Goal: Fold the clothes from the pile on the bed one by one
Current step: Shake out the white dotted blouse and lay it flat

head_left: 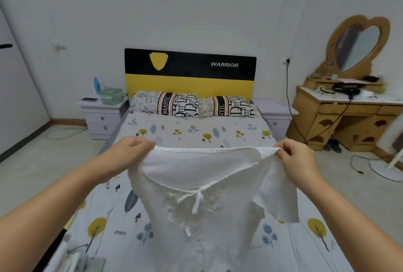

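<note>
A white top (pixel 202 184) with a small bow tie at its neckline hangs in the air above the bed (pixel 196 132). My left hand (pixel 130 152) pinches its upper left corner and my right hand (pixel 298 160) pinches its upper right corner, so the top edge is stretched straight between them. A short sleeve droops at the right. The lower part of the garment reaches down toward the sheet. A few clothes (pixel 74 260) lie at the bed's near left corner, mostly cut off by the frame.
The bed has a tree-print sheet, two patterned pillows (pixel 192 104) and a black-and-yellow headboard (pixel 189 71). Nightstands (pixel 102 114) flank it. A wooden dresser with a heart mirror (pixel 349 106) stands at the right, with cables and a fan base (pixel 388 167) on the floor.
</note>
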A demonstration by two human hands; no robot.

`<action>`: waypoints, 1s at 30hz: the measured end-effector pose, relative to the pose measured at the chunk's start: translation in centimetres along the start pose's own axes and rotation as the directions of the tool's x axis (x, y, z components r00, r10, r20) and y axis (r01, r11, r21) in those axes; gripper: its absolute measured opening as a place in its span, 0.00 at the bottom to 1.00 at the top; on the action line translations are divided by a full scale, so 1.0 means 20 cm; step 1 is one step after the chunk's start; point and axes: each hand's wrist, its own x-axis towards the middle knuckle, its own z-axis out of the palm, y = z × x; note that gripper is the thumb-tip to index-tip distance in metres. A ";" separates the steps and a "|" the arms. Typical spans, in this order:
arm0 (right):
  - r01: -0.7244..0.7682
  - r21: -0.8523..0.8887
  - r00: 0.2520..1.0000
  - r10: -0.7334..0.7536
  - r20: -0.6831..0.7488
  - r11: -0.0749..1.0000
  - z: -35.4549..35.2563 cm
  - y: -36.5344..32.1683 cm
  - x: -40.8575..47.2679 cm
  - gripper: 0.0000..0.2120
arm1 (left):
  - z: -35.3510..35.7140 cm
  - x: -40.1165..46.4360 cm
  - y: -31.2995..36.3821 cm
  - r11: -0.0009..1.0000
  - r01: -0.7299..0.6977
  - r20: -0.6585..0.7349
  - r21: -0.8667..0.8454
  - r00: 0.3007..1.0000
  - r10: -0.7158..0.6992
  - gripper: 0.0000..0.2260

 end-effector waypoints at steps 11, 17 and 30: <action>0.134 -0.038 0.991 -0.134 -0.014 0.990 -0.24 -0.15 -0.08 0.14 | -0.27 -0.17 0.10 0.875 -0.078 0.379 0.477 0.917 -0.125 0.08; 0.199 -0.005 0.976 -0.199 -0.084 0.980 -0.51 -0.21 -0.11 0.12 | -0.41 -0.32 0.23 0.975 -0.221 0.204 -0.033 0.953 0.223 0.20; 0.022 -0.101 0.975 0.001 0.222 0.995 0.06 0.14 -0.05 0.10 | -0.04 -0.01 -0.24 0.936 0.048 -0.097 0.349 0.995 -0.015 0.12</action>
